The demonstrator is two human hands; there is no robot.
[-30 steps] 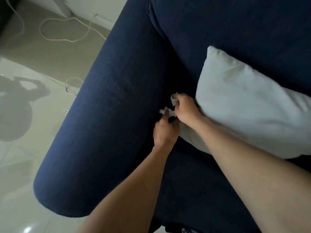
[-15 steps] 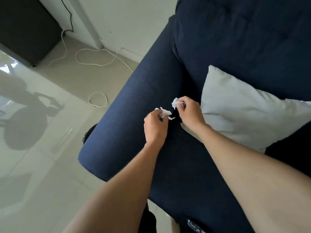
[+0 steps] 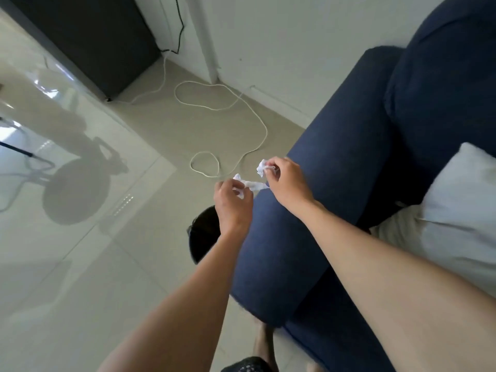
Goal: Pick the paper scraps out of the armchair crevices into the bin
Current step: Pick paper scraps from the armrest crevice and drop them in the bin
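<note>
The dark blue armchair [image 3: 349,170] fills the right side, its rounded armrest pointing toward me. My left hand [image 3: 232,205] is closed on a white paper scrap [image 3: 252,185] just beyond the armrest's front left edge. My right hand [image 3: 285,181] hovers over the armrest, pinching a second crumpled white scrap [image 3: 261,167] between its fingertips. Below my left hand stands a dark round bin [image 3: 201,237] on the floor against the armrest, partly hidden by my left forearm.
A white cushion [image 3: 456,210] lies on the seat at the right. A white cable [image 3: 233,124] loops over the tiled floor beyond the armrest. A dark cabinet [image 3: 94,41] stands at the back left, and a glossy glass surface [image 3: 67,183] spreads across the left.
Both hands rose out of the crevice beside the cushion and moved left over the armrest, each carrying a scrap. My view swung left, revealing the bin and more floor.
</note>
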